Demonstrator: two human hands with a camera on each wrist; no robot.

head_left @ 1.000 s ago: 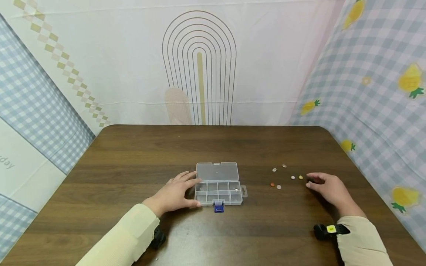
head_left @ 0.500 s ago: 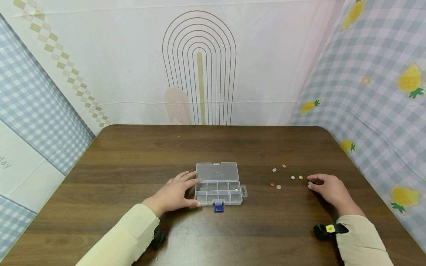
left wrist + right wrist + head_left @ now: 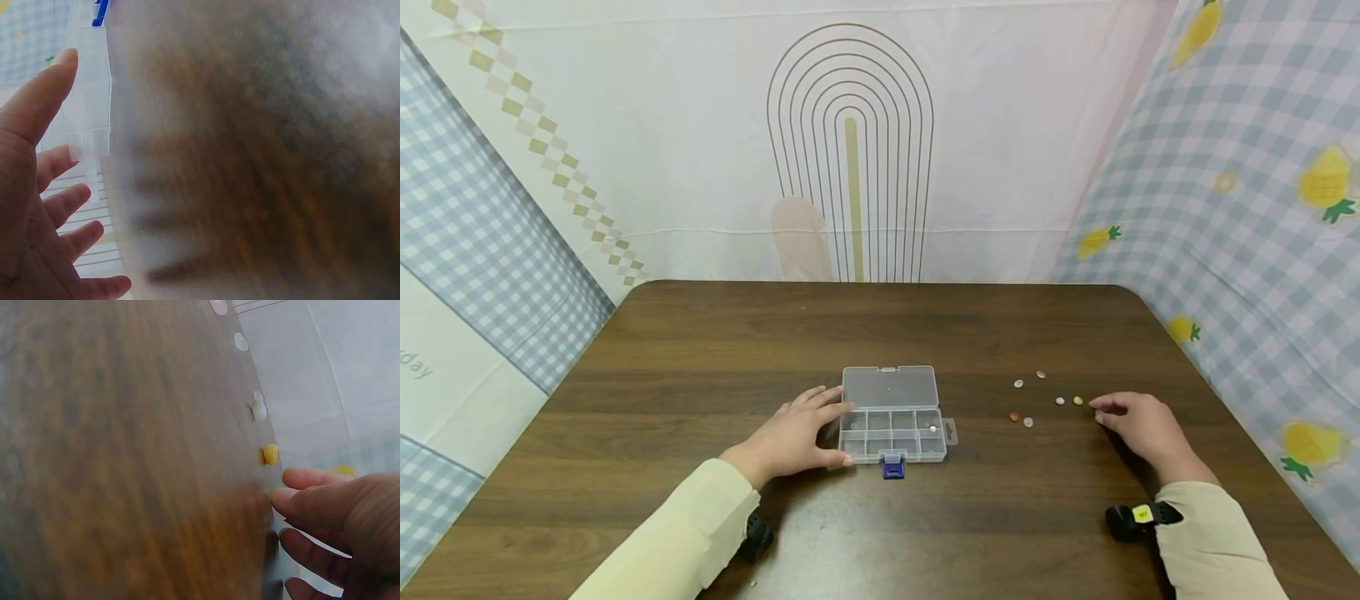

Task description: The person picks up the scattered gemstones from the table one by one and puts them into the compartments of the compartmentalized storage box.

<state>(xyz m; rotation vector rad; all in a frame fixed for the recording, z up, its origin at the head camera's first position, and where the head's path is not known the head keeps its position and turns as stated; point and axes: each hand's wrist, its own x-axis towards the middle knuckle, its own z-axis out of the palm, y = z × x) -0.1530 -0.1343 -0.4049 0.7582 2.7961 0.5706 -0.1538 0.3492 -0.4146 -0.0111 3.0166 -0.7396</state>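
Observation:
A clear plastic compartment box (image 3: 891, 450) lies on the table with its lid (image 3: 890, 388) folded back and a blue latch (image 3: 892, 469) at the front. One white pebble (image 3: 933, 428) sits in a right-hand compartment. My left hand (image 3: 801, 433) rests at the box's left side, fingers spread, thumb at the front corner and index finger near the hinge. At the right, my right hand (image 3: 1142, 427) pinches a small pale pebble (image 3: 1098, 411) between thumb and index finger, mostly hidden by them. Just left of those fingertips lies a yellow pebble (image 3: 270, 454).
Several more small pebbles lie between the box and the right hand, among them an orange one (image 3: 1013, 416) and a white one (image 3: 1060, 401). A hang tab (image 3: 951, 431) sticks out from the box's right end. Patterned cloths (image 3: 1000, 142) surround the brown table (image 3: 737, 333).
The right thumb and index finger have closed together at the table, where a pale pebble now shows between them. The left hand and box have stayed in place.

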